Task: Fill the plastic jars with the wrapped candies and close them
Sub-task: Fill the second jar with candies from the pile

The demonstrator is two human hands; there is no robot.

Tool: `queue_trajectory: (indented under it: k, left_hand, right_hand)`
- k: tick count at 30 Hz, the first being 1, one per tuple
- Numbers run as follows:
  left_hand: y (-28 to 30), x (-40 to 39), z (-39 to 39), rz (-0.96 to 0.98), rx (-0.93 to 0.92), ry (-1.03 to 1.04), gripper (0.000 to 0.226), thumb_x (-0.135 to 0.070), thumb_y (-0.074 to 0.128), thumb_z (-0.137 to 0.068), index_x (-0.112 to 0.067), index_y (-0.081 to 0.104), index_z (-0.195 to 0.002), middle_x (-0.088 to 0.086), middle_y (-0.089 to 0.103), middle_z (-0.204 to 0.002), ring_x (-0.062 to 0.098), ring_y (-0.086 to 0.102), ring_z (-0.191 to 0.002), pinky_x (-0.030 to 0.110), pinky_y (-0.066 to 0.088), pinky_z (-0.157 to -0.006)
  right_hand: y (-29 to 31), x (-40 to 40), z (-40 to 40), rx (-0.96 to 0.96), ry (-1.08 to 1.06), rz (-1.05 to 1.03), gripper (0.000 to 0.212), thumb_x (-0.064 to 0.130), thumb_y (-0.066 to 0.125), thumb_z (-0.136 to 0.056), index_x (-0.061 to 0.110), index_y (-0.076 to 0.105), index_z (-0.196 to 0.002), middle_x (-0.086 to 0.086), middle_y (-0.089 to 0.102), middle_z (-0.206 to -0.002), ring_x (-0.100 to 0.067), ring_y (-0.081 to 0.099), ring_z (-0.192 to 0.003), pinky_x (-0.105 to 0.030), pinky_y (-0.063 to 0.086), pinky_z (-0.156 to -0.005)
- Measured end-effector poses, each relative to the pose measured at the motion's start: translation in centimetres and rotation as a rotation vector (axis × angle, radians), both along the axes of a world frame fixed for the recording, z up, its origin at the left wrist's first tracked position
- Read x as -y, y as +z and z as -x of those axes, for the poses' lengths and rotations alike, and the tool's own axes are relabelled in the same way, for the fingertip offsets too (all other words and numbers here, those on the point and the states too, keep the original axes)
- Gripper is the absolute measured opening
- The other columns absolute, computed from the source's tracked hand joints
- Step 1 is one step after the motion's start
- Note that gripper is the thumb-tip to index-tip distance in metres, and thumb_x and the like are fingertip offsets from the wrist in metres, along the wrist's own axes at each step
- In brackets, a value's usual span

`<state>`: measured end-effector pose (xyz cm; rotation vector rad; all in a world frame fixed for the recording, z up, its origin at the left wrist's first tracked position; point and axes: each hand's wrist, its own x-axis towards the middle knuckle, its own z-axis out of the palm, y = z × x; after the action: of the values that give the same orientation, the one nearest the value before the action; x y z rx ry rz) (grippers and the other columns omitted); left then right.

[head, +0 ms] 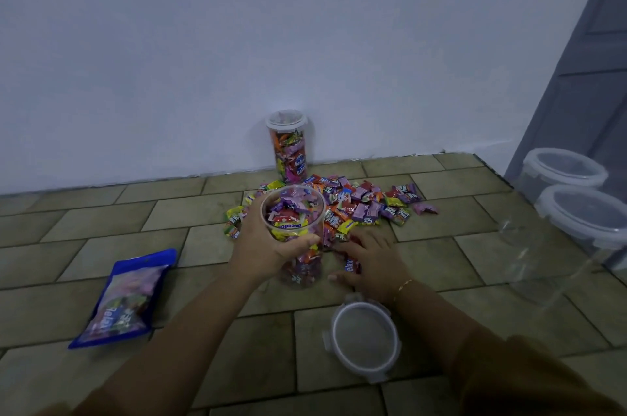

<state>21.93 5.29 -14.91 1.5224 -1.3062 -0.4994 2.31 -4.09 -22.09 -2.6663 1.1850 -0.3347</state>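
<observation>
Two hands: both work low over the tiled floor (101, 229), left hand (263, 246) on the open jar (295, 232), right hand (368, 257) at the near edge of the candy pile (353, 201).
Empty jars: two lidded clear ones (573, 198) stand at the far right, well apart from the pile; a reach across could knock them over.
Closed jar: a full one (290, 147) stands against the wall, behind the pile.
Open jar: nearly full, tilted toward the camera, mouth uncovered; more tilt, or a loosened hold, would likely spill candies back out.
Candy bag (125, 296): blue, lying flat at the left, apart from everything.
Loose lid (364, 337): flat on the floor just under the right forearm; the arm could nudge it away.
Left grip: thumb and fingers wrapped round the jar's upper wall, clasping it.
Right grip: palm down, fingers curled over a few wrapped candies (349, 264); too full a handful may drop pieces beside the rim.
</observation>
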Motion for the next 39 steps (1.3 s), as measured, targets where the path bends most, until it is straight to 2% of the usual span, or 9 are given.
queue_trajectory:
  k: [5,8,11,14,17,21,25,31,39]
  left_hand:
    - [-0.1,-0.1,0.1,0.006,-0.046,-0.012,0.092,-0.059,0.08,-0.041,-0.035,0.042,-0.122,-0.015,0.052,-0.12,0.004,0.054,-0.111,0.028,0.047,-0.095]
    - [0.0,-0.2,0.1,0.021,-0.047,-0.021,0.082,-0.059,0.079,-0.042,-0.045,0.042,-0.113,-0.022,0.051,-0.116,-0.002,0.053,-0.109,0.025,0.046,-0.093]
    - [0.2,-0.3,0.2,0.037,-0.041,-0.023,0.076,-0.059,0.08,-0.043,-0.051,0.041,-0.108,-0.026,0.05,-0.114,-0.009,0.052,-0.107,0.019,0.045,-0.09]
    - [0.2,-0.4,0.2,0.029,-0.019,-0.026,0.075,-0.057,0.082,-0.045,-0.052,0.039,-0.107,-0.029,0.047,-0.114,-0.011,0.049,-0.106,0.013,0.041,-0.087]
    - [0.1,-0.4,0.0,0.031,-0.002,-0.015,0.076,-0.063,0.078,-0.044,-0.054,0.038,-0.107,-0.03,0.044,-0.115,-0.01,0.048,-0.107,0.012,0.04,-0.088]
    - [-0.1,-0.3,0.0,0.044,-0.004,-0.011,0.075,-0.064,0.076,-0.044,-0.057,0.037,-0.107,-0.032,0.044,-0.115,-0.015,0.046,-0.107,0.012,0.039,-0.088]
    - [0.0,-0.3,0.1,0.047,-0.006,-0.014,0.076,-0.064,0.076,-0.043,-0.053,0.038,-0.109,-0.033,0.043,-0.114,-0.022,0.043,-0.105,0.006,0.037,-0.085]
    - [-0.1,-0.1,0.1,0.067,-0.006,0.0,0.085,-0.064,0.076,-0.046,-0.042,0.039,-0.118,-0.03,0.047,-0.113,-0.017,0.047,-0.106,0.007,0.039,-0.086]
    - [-0.1,0.0,0.0,0.071,0.027,0.009,0.09,-0.061,0.072,-0.049,-0.03,0.043,-0.128,-0.029,0.045,-0.115,-0.003,0.048,-0.11,0.009,0.037,-0.088]
  right_hand:
    - [-0.6,-0.6,-0.2,0.255,-0.069,0.092,0.026,0.038,0.061,-0.072,0.012,0.058,-0.076,-0.01,0.059,-0.085,-0.032,0.057,-0.081,-0.034,0.045,-0.071]
    - [-0.5,-1.2,-0.4,0.345,-0.089,0.119,0.011,0.016,0.06,-0.064,0.01,0.056,-0.073,-0.012,0.057,-0.074,-0.034,0.058,-0.065,-0.03,0.047,-0.056]
    - [-0.3,-1.0,-0.3,0.341,-0.16,0.078,0.017,-0.003,0.058,-0.073,0.004,0.062,-0.088,-0.02,0.059,-0.088,-0.037,0.059,-0.074,-0.028,0.042,-0.061]
    - [0.8,-0.4,-0.4,0.381,-0.304,-0.058,0.021,0.0,0.054,-0.083,0.003,0.061,-0.103,-0.017,0.058,-0.099,-0.032,0.056,-0.088,-0.028,0.039,-0.07]
    - [3.4,0.1,-1.4,0.672,-0.498,-0.312,0.012,0.002,0.058,-0.084,0.008,0.06,-0.094,-0.005,0.055,-0.086,-0.02,0.052,-0.078,-0.028,0.042,-0.068]
    - [8.3,0.0,-2.9,1.171,-0.445,-0.701,0.017,0.0,0.057,-0.087,0.016,0.054,-0.08,-0.006,0.051,-0.083,-0.018,0.047,-0.066,-0.023,0.041,-0.045]
    - [13.4,-1.2,-4.7,1.37,-0.297,-0.772,0.017,0.0,0.056,-0.088,0.017,0.054,-0.084,-0.006,0.05,-0.089,-0.016,0.048,-0.071,-0.022,0.045,-0.049]
    - [15.3,-3.7,-7.8,1.132,-0.128,-0.246,0.023,0.003,0.056,-0.087,0.025,0.055,-0.08,0.005,0.051,-0.068,-0.002,0.046,-0.059,-0.017,0.043,-0.057]
    - [13.4,-4.4,-9.3,0.85,-0.02,0.026,0.006,0.011,0.06,-0.086,0.01,0.063,-0.091,0.002,0.059,-0.083,-0.012,0.053,-0.074,-0.012,0.04,-0.065]
